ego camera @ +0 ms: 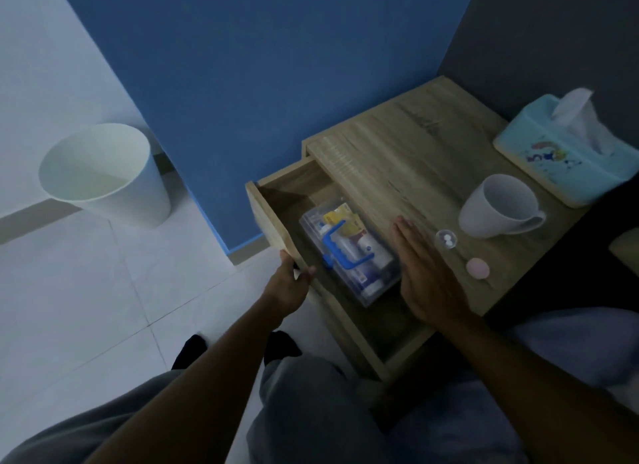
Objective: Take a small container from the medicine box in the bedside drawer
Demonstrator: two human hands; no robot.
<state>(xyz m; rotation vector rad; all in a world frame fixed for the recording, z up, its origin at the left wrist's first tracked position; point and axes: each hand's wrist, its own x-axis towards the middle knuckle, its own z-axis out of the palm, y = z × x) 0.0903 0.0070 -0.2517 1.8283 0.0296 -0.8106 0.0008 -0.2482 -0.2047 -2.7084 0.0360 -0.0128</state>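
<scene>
The wooden bedside drawer (273, 218) stands pulled out to the left of the cabinet. Inside it lies a clear plastic medicine box (349, 256) with a blue handle, holding tubes and packets. My left hand (288, 283) grips the drawer's front panel at its near end. My right hand (422, 273) hovers flat with fingers apart over the cabinet's front edge, just right of the box, holding nothing. A small clear round container (446, 239) with white pills sits on the cabinet top beside my right hand, and a pink lid (477, 267) lies near it.
On the cabinet top (397, 159) stand a white mug (498, 206) and a light blue tissue box (567, 149). A white waste bin (103, 173) stands on the tiled floor to the left. A blue wall rises behind. My knees and bedding fill the bottom.
</scene>
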